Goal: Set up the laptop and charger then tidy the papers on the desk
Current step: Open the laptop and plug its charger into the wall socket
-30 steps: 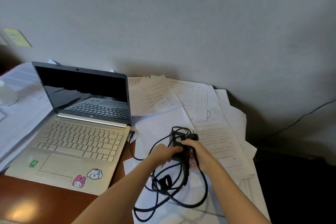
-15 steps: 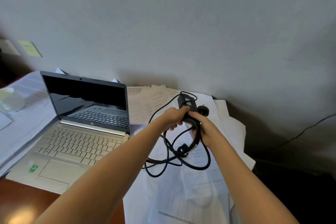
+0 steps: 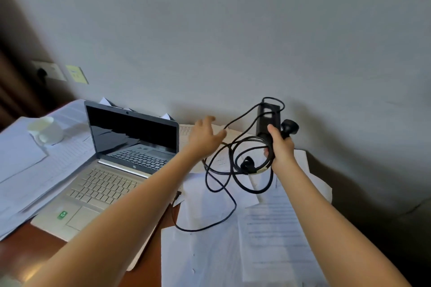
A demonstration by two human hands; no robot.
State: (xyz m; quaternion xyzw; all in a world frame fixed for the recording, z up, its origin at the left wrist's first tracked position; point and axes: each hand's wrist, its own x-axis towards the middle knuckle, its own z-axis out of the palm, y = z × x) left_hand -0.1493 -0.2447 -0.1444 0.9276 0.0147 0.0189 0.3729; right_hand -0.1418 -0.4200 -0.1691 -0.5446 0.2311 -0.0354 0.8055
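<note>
One laptop (image 3: 112,184) and one white cup (image 3: 47,131) are sitting among the papers (image 3: 268,228), which are overlapping too heavily to count. One charger (image 3: 268,119) with one plug (image 3: 290,127) is showing. Two hands are appearing — the left hand (image 3: 205,137) and the right hand (image 3: 279,149). Two wall plates (image 3: 50,70) are showing behind.

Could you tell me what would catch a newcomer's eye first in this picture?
The black charger, held above the desk in the right hand with its tangled cable dangling over the loose papers, stands out first. To its left, the open laptop shows a dark screen, and the left hand hovers open between the two.
</note>
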